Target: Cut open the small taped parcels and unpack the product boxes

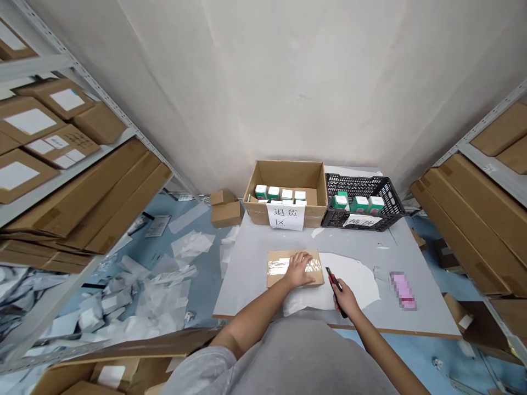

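A small cardboard box (274,277) with shiny clear tape and a white strip on top lies on the table. My left hand (300,270) rests across its right half, fingers curled over the top and thumb near the front side. My right hand (345,298) is wrapped around a black and red utility knife (334,280), its tip pointing up and left, just right of the box and apart from it. Beneath the knife and partly under the box spreads a white plastic sheet or bag (362,277).
Behind stand an open carton (288,214) and a black plastic crate (349,220), both holding small green-and-white boxes. A pink blurred item (403,291) lies on the table (242,274) at right. Shelves with cartons (102,186) flank both sides. Wrapping scraps (164,296) litter the floor at left.
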Demonstrator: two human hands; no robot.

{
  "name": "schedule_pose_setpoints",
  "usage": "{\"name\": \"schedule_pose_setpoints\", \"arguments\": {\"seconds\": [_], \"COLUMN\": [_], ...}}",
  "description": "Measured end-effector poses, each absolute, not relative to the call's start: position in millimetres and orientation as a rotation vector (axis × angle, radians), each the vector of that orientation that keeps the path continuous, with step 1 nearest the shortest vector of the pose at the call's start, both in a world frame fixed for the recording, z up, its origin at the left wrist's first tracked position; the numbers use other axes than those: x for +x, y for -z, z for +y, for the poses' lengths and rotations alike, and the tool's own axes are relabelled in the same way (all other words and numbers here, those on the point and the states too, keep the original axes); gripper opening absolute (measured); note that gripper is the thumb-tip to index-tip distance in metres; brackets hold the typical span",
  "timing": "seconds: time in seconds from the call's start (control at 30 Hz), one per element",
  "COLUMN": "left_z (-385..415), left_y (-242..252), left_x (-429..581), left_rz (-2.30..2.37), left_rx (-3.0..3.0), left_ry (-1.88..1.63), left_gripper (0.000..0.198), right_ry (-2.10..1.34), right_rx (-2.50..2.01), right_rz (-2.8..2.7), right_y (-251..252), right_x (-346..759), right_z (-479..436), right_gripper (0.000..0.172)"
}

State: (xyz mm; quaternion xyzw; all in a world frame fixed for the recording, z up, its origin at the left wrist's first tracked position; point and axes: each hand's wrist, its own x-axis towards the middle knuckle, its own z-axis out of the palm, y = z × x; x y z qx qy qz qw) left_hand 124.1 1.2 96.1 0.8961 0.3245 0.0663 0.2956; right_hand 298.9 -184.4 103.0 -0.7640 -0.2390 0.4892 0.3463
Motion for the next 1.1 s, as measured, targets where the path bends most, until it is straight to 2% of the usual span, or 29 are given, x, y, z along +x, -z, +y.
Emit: {"name": "schedule_pose_setpoints", "arguments": {"seconds": [0.07,0.13,0.23,0.4,0.57,0.77,0.93,1.1], "left_z": [9.8,19.8,32.0,34.0,11.7,2.5,20.7,40.7], "left_y": [-99.9,-103.5,-107.9,-113.0,-112.4,-110.4,-107.4,-107.1], "left_x": [108.1,95.1,87.0,92.2,99.0,121.2,121.2,94.6], "left_rz": [0.825,0.809,0.825,0.881,1.281,1.920,1.865,1.786], "left_rx": [2.477,2.534,2.554,2.551,2.388,2.040,1.879,1.671], "left_ry": [-0.062,0.110,0.263,0.237,0.058,-0.113,0.022,0.164], "left_gripper": [0.124,0.145,0.152,0.153,0.147,0.122,0.093,0.082], "right_ry": [-1.226,-1.178,-1.108,-1.104,-1.027,-0.971,-1.059,-1.067], "right_rx": [-1.968,-1.973,-1.992,-1.957,-1.943,-1.995,-1.955,-1.953], "right_rz": [-0.597,-0.595,-0.597,-0.558,-0.692,-0.865,-0.738,-0.654], "right_y": [-101.3,-98.0,-91.6,-87.6,-88.3,-87.0,-87.4,-82.4], "right_x": [295.4,292.3,289.6,287.3,283.2,270.2,260.3,263.5], "right_z": [-174.9,-166.0,-155.3,-140.2,-123.4,-86.6,-57.1,-55.7], "right_gripper": [0.034,0.040,0.048,0.051,0.046,0.048,0.045,0.044]}}
